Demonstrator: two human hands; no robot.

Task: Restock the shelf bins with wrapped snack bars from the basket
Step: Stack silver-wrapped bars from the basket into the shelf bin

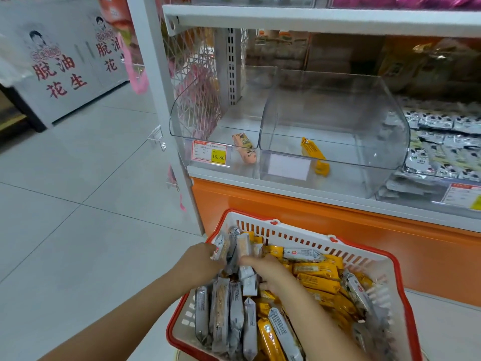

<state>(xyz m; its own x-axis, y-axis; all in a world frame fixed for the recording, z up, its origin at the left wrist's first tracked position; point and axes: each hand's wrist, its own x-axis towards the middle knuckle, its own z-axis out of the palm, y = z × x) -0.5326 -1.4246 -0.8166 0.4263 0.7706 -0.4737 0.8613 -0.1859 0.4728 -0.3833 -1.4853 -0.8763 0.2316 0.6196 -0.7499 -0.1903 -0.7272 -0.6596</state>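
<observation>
A white basket with a red rim (398, 267) sits low in front of me, filled with several grey-wrapped bars (221, 316) and yellow-wrapped bars (316, 269). My left hand (200, 261) grips a bunch of upright grey bars (234, 246) at the basket's far left corner. My right hand (270, 274) is beside it, fingers curled round grey bars (247, 274) in the same bunch. On the shelf above stand two clear bins: the left bin (182, 121) holds one pinkish bar (244, 148), the right bin (390, 126) holds one yellow bar (313, 155).
A price tag (211, 153) hangs on the left bin's front. A further bin at the right (442, 142) is full of white packets. An orange cabinet front (338, 217) runs below the shelf. Grey tiled floor (78, 217) spreads to the left, with a white counter (65, 74) beyond.
</observation>
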